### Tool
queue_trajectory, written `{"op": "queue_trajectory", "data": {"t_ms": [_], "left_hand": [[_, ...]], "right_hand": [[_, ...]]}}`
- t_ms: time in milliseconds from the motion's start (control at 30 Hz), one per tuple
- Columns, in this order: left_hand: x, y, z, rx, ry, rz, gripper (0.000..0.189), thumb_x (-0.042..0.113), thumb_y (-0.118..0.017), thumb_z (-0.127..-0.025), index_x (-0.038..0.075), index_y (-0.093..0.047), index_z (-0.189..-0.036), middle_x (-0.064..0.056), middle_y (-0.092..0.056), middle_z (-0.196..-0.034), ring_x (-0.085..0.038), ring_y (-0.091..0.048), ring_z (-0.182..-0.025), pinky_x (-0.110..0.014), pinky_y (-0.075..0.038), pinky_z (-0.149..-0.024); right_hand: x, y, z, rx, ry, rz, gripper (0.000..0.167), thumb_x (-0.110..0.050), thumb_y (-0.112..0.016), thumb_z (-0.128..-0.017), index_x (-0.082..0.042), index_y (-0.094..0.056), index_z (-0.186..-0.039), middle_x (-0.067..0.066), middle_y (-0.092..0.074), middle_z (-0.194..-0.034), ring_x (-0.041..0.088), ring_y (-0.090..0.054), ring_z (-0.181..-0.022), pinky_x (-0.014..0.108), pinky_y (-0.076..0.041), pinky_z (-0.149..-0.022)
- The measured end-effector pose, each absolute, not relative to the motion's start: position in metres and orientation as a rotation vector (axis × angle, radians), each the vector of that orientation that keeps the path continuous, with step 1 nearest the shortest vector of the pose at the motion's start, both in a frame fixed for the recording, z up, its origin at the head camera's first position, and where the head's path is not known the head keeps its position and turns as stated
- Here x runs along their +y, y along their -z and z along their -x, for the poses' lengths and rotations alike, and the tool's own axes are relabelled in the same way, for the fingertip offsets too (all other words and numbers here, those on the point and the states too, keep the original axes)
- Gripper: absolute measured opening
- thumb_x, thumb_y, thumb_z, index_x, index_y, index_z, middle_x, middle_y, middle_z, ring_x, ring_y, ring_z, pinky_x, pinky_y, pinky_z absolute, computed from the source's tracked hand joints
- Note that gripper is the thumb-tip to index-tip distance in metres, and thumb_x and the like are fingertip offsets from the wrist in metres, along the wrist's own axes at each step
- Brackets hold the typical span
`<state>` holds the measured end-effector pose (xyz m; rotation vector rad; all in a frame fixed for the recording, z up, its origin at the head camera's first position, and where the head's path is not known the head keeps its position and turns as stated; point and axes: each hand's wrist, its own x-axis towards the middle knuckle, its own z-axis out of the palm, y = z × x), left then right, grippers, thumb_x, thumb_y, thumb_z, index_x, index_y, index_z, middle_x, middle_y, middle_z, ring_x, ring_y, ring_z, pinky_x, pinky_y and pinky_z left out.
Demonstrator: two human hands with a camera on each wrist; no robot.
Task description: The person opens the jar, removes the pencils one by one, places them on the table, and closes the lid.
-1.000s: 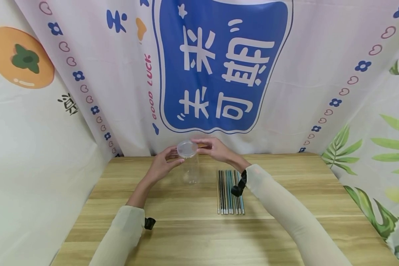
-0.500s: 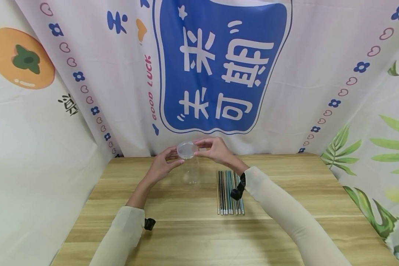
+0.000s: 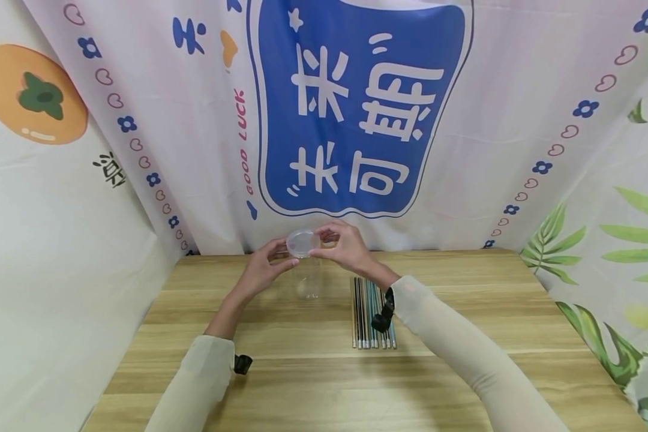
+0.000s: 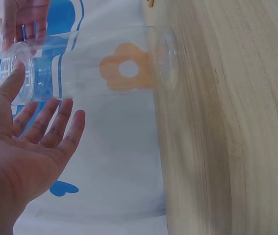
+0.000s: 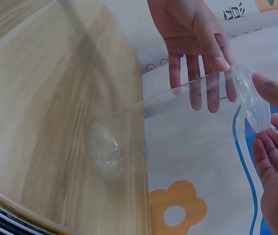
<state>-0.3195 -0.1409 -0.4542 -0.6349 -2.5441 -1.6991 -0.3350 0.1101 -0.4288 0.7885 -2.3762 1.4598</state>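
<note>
A clear plastic jar [image 3: 309,287] stands upright on the wooden table, its round clear lid [image 3: 301,243] on top. My left hand [image 3: 263,267] holds the jar near its neck from the left. In the left wrist view the thumb of that left hand [image 4: 18,142] lies by the lid's rim and its fingers reach along the jar's wall [image 4: 89,63]. From the right, my right hand [image 3: 348,248] grips the edge of the lid between thumb and fingers; in the right wrist view its fingertips are right at the lid's rim [image 5: 251,98].
A row of striped and plain pencils [image 3: 360,318] lies on the table [image 3: 302,384] right of the jar, partly under the right forearm and its black wrist camera [image 3: 382,318]. A printed cloth [image 3: 437,198] hangs right behind the table's back edge.
My right hand has turned at the lid: its thumb has come round toward the lid's front edge and the wrist has shifted slightly left. The left hand and the jar stay put.
</note>
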Motion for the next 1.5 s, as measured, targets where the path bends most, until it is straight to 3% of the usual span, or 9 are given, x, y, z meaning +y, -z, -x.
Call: {"op": "queue_trajectory", "data": {"t_ms": [133,300,533,700,833,1200,1500], "left_hand": [[-0.141,0.453,0.319,-2.551,1.702,0.629,0.062,0.017,-0.082,-0.095,0.002,-0.055,-0.149,-0.023,-0.065,-0.141,-0.041,-0.064,-0.13,-0.048,-0.06,-0.103],[-0.141,0.453,0.319,-2.547,1.711,0.636,0.062,0.017,-0.082,-0.095,0.002,-0.055,-0.149,-0.023,-0.065,-0.141,-0.042,-0.064,-0.129,-0.05,-0.06,-0.103],[-0.141,0.455,0.32,-2.563,1.723,0.628,0.063,0.019,-0.082,-0.096,0.004,-0.055,-0.15,-0.022,-0.064,-0.143,-0.041,-0.063,-0.132,-0.049,-0.06,-0.103],[-0.14,0.456,0.32,-2.559,1.721,0.633,0.063,0.018,-0.081,-0.096,0.003,-0.054,-0.151,-0.022,-0.064,-0.143,-0.042,-0.062,-0.132,-0.051,-0.058,-0.105],[-0.14,0.455,0.32,-2.559,1.721,0.629,0.063,0.015,-0.08,-0.097,0.002,-0.052,-0.152,-0.023,-0.063,-0.144,-0.042,-0.062,-0.132,-0.052,-0.058,-0.106],[-0.141,0.455,0.319,-2.559,1.712,0.637,0.062,0.019,-0.081,-0.096,0.004,-0.055,-0.15,-0.021,-0.064,-0.142,-0.041,-0.063,-0.131,-0.05,-0.058,-0.105],[-0.143,0.456,0.322,-2.568,1.672,0.623,0.061,0.019,-0.083,-0.095,0.003,-0.056,-0.148,-0.02,-0.067,-0.139,-0.038,-0.066,-0.128,-0.048,-0.059,-0.104]], "right_hand": [[0.114,0.427,0.338,-2.377,-1.553,-0.797,0.053,-0.015,-0.094,-0.083,0.003,-0.07,-0.126,0.014,-0.069,-0.117,0.03,-0.073,-0.105,0.035,-0.064,-0.095],[0.123,0.424,0.346,-2.425,-1.736,-0.871,0.051,-0.01,-0.081,-0.095,0.006,-0.062,-0.14,0.021,-0.066,-0.137,0.041,-0.068,-0.122,0.046,-0.058,-0.106],[0.135,0.422,0.353,-2.574,-1.771,-0.994,0.052,-0.017,-0.073,-0.103,-0.005,-0.057,-0.151,0.011,-0.06,-0.152,0.032,-0.063,-0.134,0.046,-0.056,-0.11],[0.138,0.422,0.357,-2.585,-1.756,-1.024,0.048,-0.02,-0.07,-0.104,-0.011,-0.06,-0.15,0.008,-0.063,-0.149,0.029,-0.06,-0.137,0.049,-0.051,-0.115],[0.137,0.422,0.355,-2.595,-1.773,-0.994,0.044,-0.02,-0.071,-0.104,-0.013,-0.063,-0.147,0.009,-0.068,-0.143,0.028,-0.065,-0.13,0.046,-0.055,-0.11],[0.132,0.422,0.348,-2.534,-1.747,-0.901,0.04,-0.017,-0.081,-0.096,-0.004,-0.072,-0.133,0.014,-0.074,-0.127,0.027,-0.073,-0.112,0.034,-0.063,-0.095],[0.13,0.422,0.348,-2.517,-1.706,-0.881,0.039,-0.017,-0.083,-0.094,-0.003,-0.074,-0.129,0.013,-0.076,-0.124,0.025,-0.074,-0.11,0.031,-0.064,-0.093]]}}
